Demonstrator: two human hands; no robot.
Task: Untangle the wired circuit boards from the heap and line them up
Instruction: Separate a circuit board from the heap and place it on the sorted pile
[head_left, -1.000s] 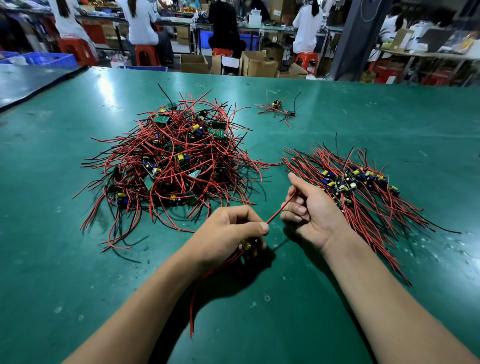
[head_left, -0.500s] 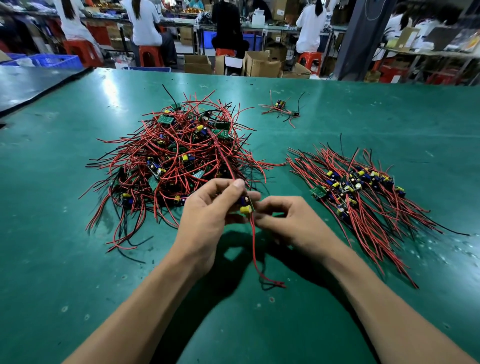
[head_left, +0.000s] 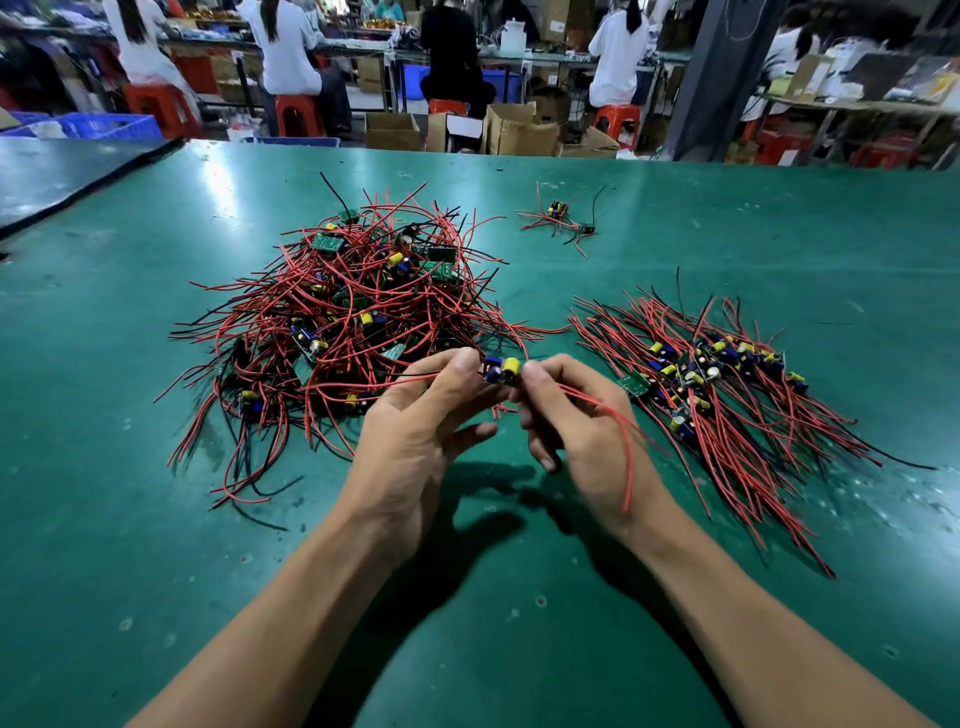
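A tangled heap (head_left: 343, 332) of small circuit boards with red and black wires lies on the green table, left of centre. To the right lies a row of lined-up boards (head_left: 717, 374), their wires fanned toward me. Between the two, above the table, my left hand (head_left: 415, 447) and my right hand (head_left: 582, 426) pinch one small board (head_left: 501, 369) with a yellow and a blue part from either side. Its red wires trail left across my left fingers and right over the back of my right hand.
A small separate bunch of wired boards (head_left: 563, 221) lies farther back on the green table (head_left: 156, 545). Beyond the table's far edge stand cardboard boxes (head_left: 519, 130), red stools and several seated people at other benches. A dark pillar (head_left: 722, 78) rises at the back right.
My hands have lifted the board from low near the table, brought it between both fingertips, and its red wire now drapes over my right hand instead of hanging below.
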